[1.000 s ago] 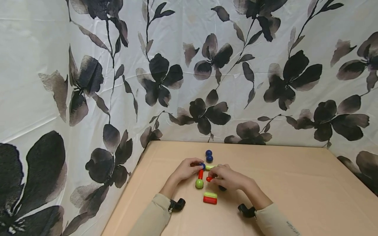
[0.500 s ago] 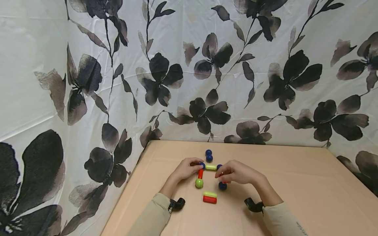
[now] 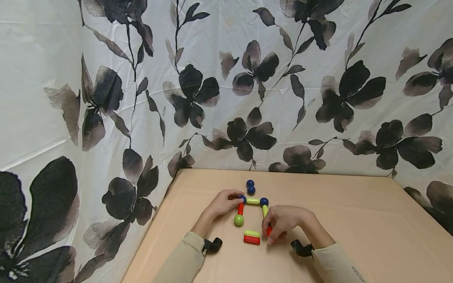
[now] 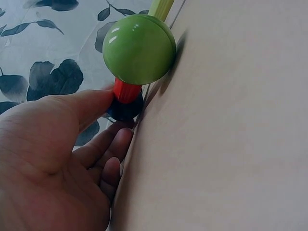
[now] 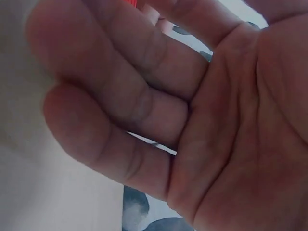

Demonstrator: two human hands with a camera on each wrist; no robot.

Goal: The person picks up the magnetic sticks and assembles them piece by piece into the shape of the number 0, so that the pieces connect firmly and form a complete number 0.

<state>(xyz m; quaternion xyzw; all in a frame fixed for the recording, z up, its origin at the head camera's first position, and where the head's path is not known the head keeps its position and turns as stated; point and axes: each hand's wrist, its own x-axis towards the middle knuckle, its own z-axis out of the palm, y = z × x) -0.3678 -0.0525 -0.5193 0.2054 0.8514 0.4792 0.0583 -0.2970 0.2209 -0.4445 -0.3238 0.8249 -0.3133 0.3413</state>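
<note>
On the tan table (image 3: 354, 220) lies a chain of toy pieces. My left hand (image 3: 235, 195) pinches the blue ball (image 3: 242, 198) at its corner. From there a red rod (image 3: 240, 208) runs to a green ball (image 3: 238, 220), and a yellow-green rod (image 3: 253, 201) runs to a second blue ball (image 3: 264, 202). Another yellow-green rod (image 3: 265, 211) leads into my right hand (image 3: 270, 235), which pinches a red rod (image 3: 269, 231). The left wrist view shows the green ball (image 4: 139, 42), the red rod (image 4: 126, 91) and my thumb (image 4: 82, 103) on the dark ball (image 4: 126, 109).
A loose yellow-green rod (image 3: 252, 233) and a loose red rod (image 3: 251, 239) lie side by side near me. Two blue balls (image 3: 250, 186) sit together behind the chain. Flowered cloth (image 3: 226, 98) walls the table at the back and left. The right wrist view shows only palm (image 5: 240, 144).
My right hand has drawn back toward me from the chain's right corner and now grips a red rod low down. A yellow-green rod now hangs from the right blue ball. The left hand stayed put.
</note>
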